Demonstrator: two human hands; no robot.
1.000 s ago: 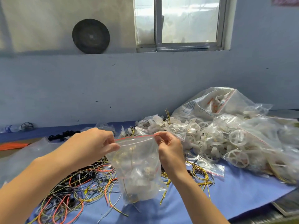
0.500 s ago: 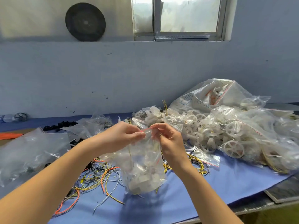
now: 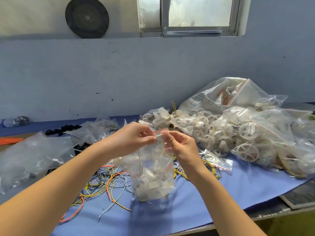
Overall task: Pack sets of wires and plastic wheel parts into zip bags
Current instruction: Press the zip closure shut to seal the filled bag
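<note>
We've got soft daylight from the blown-out window [image 3: 196, 12], glints on the zip bags [image 3: 265, 126], faint shadows on the bench [image 3: 170, 217], edges bowing, mild blur.

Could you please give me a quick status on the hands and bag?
Left hand and right hand pinch the zip bag at its red-striped top. Bag holds white plastic parts and wires. Nothing blocking; loose wires lie beside it.

A clear plastic zip bag with a red seal strip [image 3: 153, 169] hangs upright above the blue table, holding white plastic wheel parts [image 3: 150, 188] and thin wires.
</note>
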